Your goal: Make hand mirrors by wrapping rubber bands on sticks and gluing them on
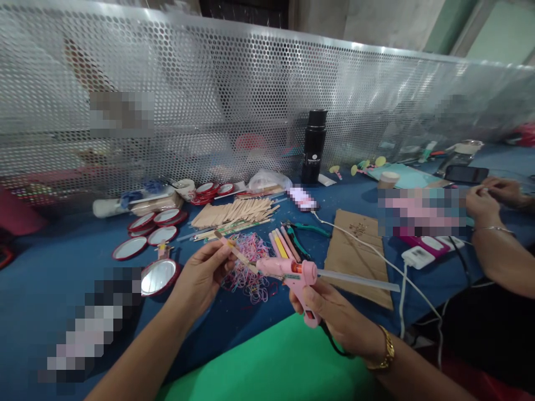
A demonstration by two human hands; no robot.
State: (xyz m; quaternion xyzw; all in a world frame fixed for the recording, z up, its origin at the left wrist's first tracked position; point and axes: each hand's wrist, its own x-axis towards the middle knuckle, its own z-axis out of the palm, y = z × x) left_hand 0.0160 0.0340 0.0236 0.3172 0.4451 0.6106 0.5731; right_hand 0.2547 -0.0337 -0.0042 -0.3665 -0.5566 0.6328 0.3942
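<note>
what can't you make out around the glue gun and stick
- Head view: where the glue gun nozzle meets the wooden stick, too small to tell contact.
- Pixelated patch by the left hand hides what lies there.
- The right hand covers the gun's trigger.
- Things behind the perforated screen are only smears.
- Co-worker's hands: what they hold is too small.

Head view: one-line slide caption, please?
Right hand points pink plastic glue gun at flat wooden craft stick pinched in left hand, above blue table.

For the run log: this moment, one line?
left hand: stick | right hand: glue gun, nozzle at stick | nearby: bands, mirrors
</note>
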